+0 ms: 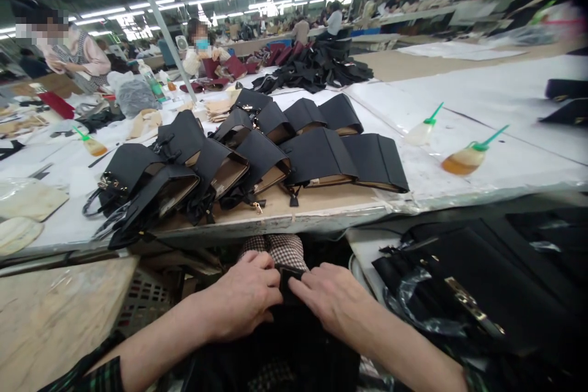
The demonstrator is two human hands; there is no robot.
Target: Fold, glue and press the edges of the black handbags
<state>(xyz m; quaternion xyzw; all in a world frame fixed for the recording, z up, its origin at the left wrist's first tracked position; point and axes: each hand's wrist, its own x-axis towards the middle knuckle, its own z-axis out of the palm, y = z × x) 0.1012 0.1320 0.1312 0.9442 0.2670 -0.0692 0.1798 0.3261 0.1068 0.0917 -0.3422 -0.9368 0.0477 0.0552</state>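
At my lap, below the table edge, a black handbag [288, 297] lies between my hands. My left hand [255, 288] has its fingers curled over the bag's top edge. Opposite it, my right hand [328, 294] grips the same edge, with the thumb and fingers close together. Most of the bag's body is dark and partly hidden by my hands and forearms. On the table just ahead, several black handbags [316, 153] lie overlapping in rows, their tan-lined openings turned towards me.
To the right, another black handbag [500, 275] with a gold clasp lies low beside me. Glue bottles [463, 159] with green nozzles stand on the white-covered table [514, 165]. A wooden board [55, 312] is at lower left. Co-workers [76, 58] are across the table.
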